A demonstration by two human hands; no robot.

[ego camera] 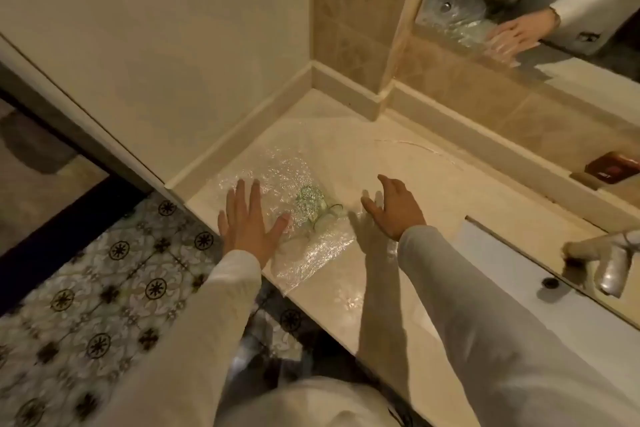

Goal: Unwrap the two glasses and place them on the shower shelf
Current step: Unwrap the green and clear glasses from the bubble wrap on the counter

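Observation:
A sheet of clear bubble wrap lies spread on the marble counter, one corner hanging over the front edge. On it lie greenish glasses, on their sides, partly blurred by the wrap; I cannot tell how many. My left hand lies flat on the wrap's left part, fingers straight, thumb toward the glasses. My right hand hovers or rests on the counter just right of the glasses, fingers spread and holding nothing.
A mirror runs along the back right wall and reflects my hands. A sink with a chrome tap is at the right. A small red box leans by the mirror. Patterned floor tiles lie left of the counter.

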